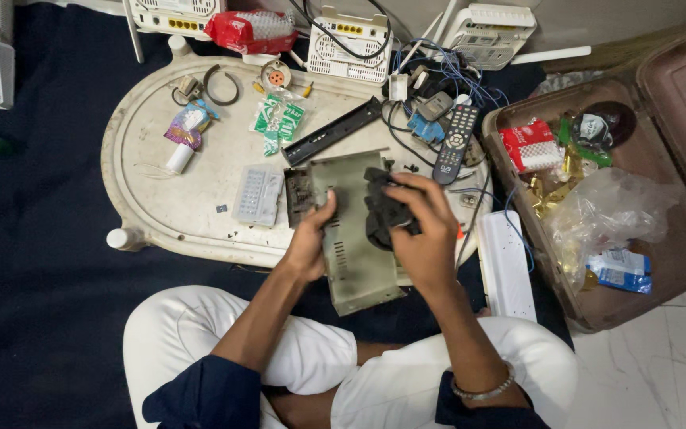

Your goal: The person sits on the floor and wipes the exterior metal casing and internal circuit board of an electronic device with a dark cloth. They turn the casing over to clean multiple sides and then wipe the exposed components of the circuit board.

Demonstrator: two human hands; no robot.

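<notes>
My left hand [309, 241] grips the left edge of a grey-green metal device casing [353, 254] that lies tilted on the white oval tray table [152, 159]. My right hand [422, 230] presses a dark crumpled cloth [383, 210] onto the top of the casing. The casing has rows of vent slots and overhangs the table's near edge, above my lap.
On the table lie a grey keypad piece [258, 194], a black plastic strip [332, 131], green sachets [278, 121], a remote control [456, 141] and tangled wires [438, 79]. White routers [349, 40] stand behind. A white power strip [506, 266] and an open brown case [668, 262] sit at the right.
</notes>
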